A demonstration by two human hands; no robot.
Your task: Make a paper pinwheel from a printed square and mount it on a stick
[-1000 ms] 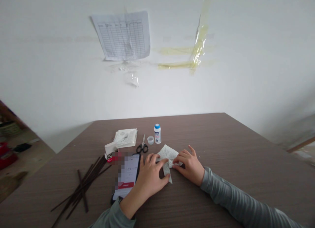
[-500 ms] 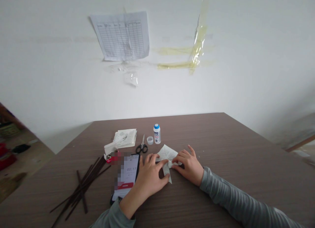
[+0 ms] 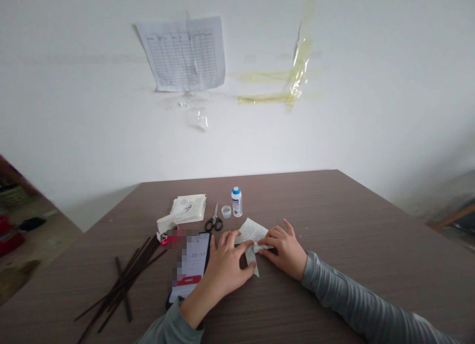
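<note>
A paper pinwheel (image 3: pixel 253 230) made of printed paper lies on the table between my hands. My left hand (image 3: pixel 226 265) presses it down, with the index fingertip near its centre and the thumb on the lower blade. From the right, my right hand (image 3: pixel 284 247) pinches a blade close to the centre between thumb and fingers, and its little finger sticks up. My fingers cover parts of the left and right blades and much of the centre.
Beside my left hand lies a phone (image 3: pixel 193 265) showing a timer. Beyond are scissors (image 3: pixel 214 222), a small clear cup (image 3: pixel 226 212), a blue-capped white bottle (image 3: pixel 237 204), stacked paper (image 3: pixel 188 208) and an opened small box (image 3: pixel 166 225). Thin dark sticks (image 3: pixel 124 284) lie left.
My right fingertips have shifted slightly left, toward the pinwheel's centre. My left hand stays in place.
</note>
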